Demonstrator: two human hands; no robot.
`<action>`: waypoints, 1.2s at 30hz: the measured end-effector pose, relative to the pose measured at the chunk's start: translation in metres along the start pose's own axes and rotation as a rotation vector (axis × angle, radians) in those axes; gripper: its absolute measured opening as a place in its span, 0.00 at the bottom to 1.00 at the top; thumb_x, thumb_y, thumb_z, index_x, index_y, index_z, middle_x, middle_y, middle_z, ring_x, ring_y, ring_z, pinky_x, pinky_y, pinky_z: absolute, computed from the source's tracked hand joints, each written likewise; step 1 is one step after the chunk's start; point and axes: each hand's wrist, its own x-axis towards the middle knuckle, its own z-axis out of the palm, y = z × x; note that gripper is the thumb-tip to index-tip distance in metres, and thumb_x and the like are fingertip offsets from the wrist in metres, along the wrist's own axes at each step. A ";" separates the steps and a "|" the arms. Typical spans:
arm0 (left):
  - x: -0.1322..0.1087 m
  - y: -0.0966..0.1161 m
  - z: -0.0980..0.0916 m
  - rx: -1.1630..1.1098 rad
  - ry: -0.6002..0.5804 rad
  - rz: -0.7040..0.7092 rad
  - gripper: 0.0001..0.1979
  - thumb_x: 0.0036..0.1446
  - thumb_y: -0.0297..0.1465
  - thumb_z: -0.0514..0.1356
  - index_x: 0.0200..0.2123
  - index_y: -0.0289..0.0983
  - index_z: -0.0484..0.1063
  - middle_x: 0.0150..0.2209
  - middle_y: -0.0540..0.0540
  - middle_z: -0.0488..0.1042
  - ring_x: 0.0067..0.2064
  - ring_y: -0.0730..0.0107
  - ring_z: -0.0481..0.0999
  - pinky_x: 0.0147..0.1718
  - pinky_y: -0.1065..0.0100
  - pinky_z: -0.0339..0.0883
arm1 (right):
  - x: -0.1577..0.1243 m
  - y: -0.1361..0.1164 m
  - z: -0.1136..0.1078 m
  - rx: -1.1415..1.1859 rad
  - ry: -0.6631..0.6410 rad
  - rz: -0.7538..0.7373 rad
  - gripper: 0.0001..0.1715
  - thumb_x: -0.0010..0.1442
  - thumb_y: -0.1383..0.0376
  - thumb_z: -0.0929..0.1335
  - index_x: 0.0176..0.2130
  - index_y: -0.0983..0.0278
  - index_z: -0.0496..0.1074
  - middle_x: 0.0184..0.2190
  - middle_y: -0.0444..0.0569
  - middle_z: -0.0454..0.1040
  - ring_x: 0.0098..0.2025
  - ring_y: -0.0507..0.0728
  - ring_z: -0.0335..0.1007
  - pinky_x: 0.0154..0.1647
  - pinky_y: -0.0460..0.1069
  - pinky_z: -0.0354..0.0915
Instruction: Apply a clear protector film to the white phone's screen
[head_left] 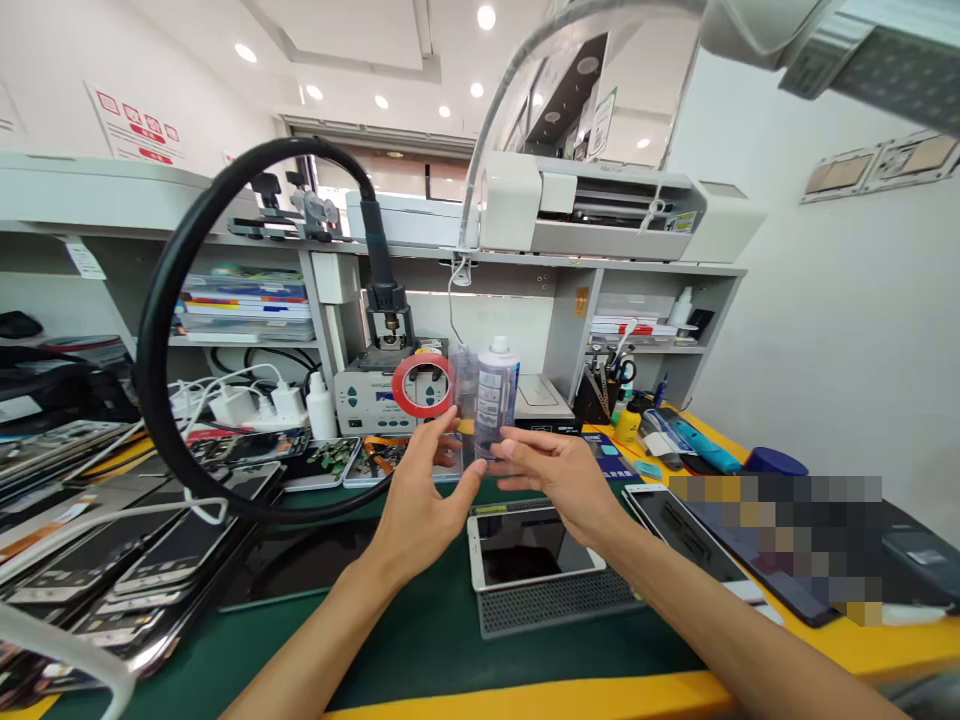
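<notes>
My left hand (424, 490) reaches forward over the mat, its thumb and fingers apart. Its index fingertip overlaps the lower edge of a red tape roll (400, 388); whether they touch I cannot tell. My right hand (562, 475) is closed, with thumb and fingers brought together in front of a spray can (491, 395). Anything pinched there is too small to make out. Below the hands, a white-framed tablet (540, 545) lies screen up on a grey perforated pad (555, 610).
A thick black hose (150, 330) loops at the left, by a hot-air station (360, 400). Stacked phone screens (165, 560) cover the left side. A white phone (686, 530) lies at right. Trays of small parts (322, 462) sit behind the hands; a lamp (862, 60) hangs above.
</notes>
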 end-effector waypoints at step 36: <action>0.012 0.004 -0.014 -0.678 -0.059 -0.387 0.31 0.55 0.40 0.64 0.59 0.36 0.61 0.49 0.38 0.76 0.43 0.54 0.83 0.49 0.48 0.74 | 0.005 0.003 0.001 -0.398 -0.039 -0.185 0.21 0.60 0.59 0.72 0.50 0.68 0.79 0.38 0.53 0.83 0.39 0.63 0.83 0.41 0.57 0.80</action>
